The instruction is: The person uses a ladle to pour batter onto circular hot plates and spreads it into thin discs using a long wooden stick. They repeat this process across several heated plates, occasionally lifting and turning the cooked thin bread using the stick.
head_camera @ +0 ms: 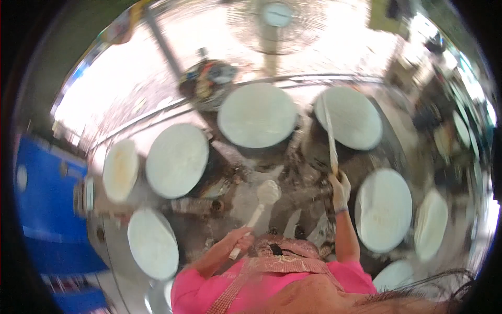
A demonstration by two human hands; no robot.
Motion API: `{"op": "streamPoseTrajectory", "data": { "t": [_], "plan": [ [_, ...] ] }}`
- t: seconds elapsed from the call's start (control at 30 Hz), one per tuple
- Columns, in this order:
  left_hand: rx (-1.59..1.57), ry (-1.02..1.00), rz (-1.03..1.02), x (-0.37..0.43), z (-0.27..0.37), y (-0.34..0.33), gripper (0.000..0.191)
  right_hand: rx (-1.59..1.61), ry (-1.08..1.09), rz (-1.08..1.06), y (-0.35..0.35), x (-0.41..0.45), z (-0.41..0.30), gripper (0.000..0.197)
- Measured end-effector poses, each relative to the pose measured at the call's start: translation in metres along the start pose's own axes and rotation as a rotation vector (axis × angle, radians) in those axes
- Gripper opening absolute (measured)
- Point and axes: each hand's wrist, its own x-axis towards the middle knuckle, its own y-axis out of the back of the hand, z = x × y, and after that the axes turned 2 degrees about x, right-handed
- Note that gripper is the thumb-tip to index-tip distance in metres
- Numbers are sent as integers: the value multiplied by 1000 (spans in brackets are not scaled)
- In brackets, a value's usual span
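My left hand (240,240) grips the light handle of a ladle-like tool (257,215), whose rounded white head (269,192) is above the floor between the griddles. My right hand (340,190) holds a long, thin, pale stick (330,135), its far end over the round white surface at the back right (348,117). A similar white round surface (257,115) lies at the back middle, and another (177,161) at the back left. To my right is a white round surface (384,210) with a folded-looking left edge. One more (153,243) lies at my left.
A flat round piece with a brownish middle (120,170) lies at far left, near a blue surface (51,204). Stacked pale rounds (431,225) are at far right. A blurred container of mixed items (210,82) and a fan (277,15) stand beyond.
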Motion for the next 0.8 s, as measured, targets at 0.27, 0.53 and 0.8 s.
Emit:
{"op": "streamPoseTrajectory", "data": {
  "t": [0.27, 0.53, 0.8],
  "plan": [
    [-299, -537, -136, 8, -103, 30, 15, -309, -5, -409, -32, -15, 10, 33],
    [-847, -721, -323, -1, -197, 32, 13, -480, 369, -1021, -122, -43, 16, 28],
    [-1106, -898, 6, -38, -321, 66, 31, -969, 1029, -1387, -250, -217, 4, 42]
  ]
}}
